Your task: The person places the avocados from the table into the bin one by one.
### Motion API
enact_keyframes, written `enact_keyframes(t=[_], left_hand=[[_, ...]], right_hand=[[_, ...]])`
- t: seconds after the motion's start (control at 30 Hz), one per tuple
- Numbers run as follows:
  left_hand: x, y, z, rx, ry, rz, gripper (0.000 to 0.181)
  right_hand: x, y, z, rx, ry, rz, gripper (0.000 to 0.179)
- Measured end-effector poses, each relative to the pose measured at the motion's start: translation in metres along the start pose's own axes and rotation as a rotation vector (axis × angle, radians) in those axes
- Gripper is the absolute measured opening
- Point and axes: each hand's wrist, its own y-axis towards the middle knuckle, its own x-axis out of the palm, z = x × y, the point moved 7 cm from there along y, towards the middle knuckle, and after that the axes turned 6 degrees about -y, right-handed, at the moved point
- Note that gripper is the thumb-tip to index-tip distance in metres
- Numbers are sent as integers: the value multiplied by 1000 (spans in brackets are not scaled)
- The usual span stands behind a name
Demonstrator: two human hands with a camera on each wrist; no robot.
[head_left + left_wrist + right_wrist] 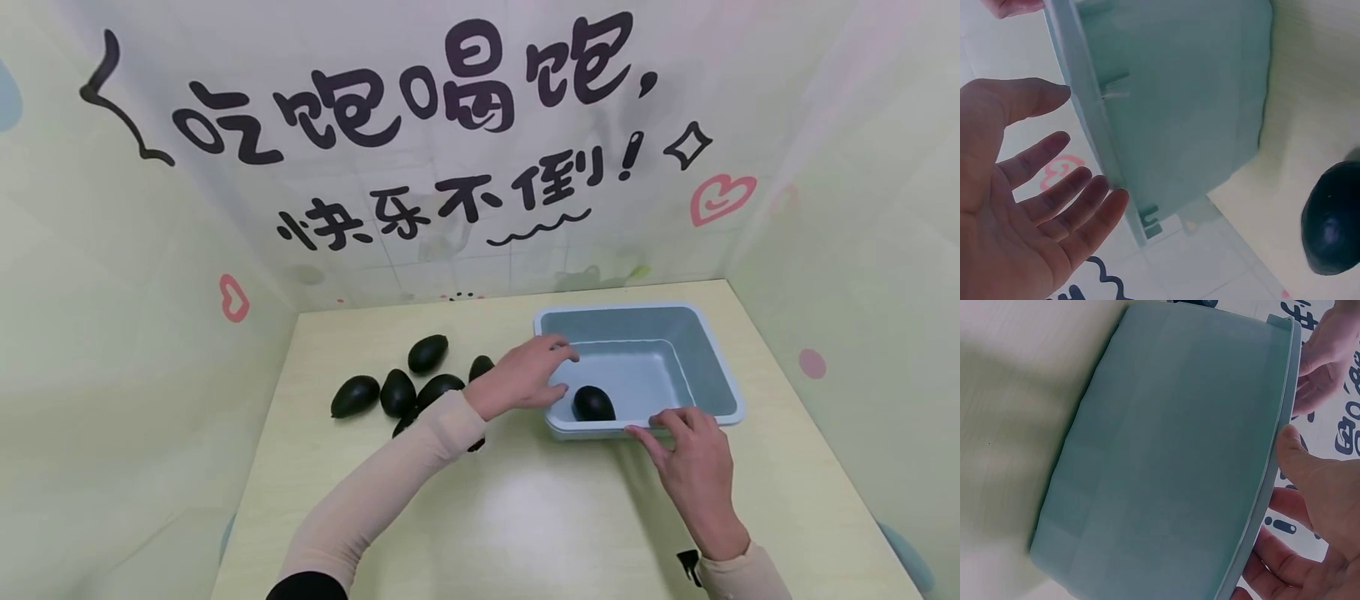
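Observation:
A light blue plastic basin (pixel 652 375) stands on the table's right half. Inside it, near the front left corner, lies one dark, smooth avocado (pixel 594 403). My left hand (pixel 525 375) hovers at the basin's left rim with nothing in it, its fingers spread and loosely bent, as the left wrist view also shows. At the front rim, my right hand (pixel 693 462) pinches the edge, thumb outside and fingers over the inner side (pixel 1291 519). Left of the basin lie several more avocados (pixel 355 397), some partly hidden behind the left forearm.
The pale wooden table (pixel 525 517) reaches back to a white printed wall sheet (pixel 420 167) with black lettering. Similar sheets close off both sides. One avocado (pixel 1333 219) lies close to the basin's left side in the left wrist view.

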Motion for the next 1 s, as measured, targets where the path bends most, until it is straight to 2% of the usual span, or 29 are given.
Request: enact_keyframes(t=[0.2, 0.33, 0.57, 0.83, 0.9, 1.0], left_hand=[[2, -7, -12, 10, -50, 68, 48], [1, -12, -21, -24, -78, 130, 52], [3, -14, -24, -45, -140, 167, 55], [-2, -24, -31, -28, -243, 327, 37], [-1, -27, -35, -38, -260, 349, 36], [4, -29, -44, -80, -268, 351, 35]], right_hand=[[1, 0, -2, 1, 9, 10, 82], [2, 0, -3, 0, 17, 8, 81], [-2, -1, -2, -5, 11, 31, 81], [1, -3, -1, -7, 16, 25, 80], [1, -3, -1, -7, 15, 27, 80], [0, -1, 0, -12, 13, 34, 80]])
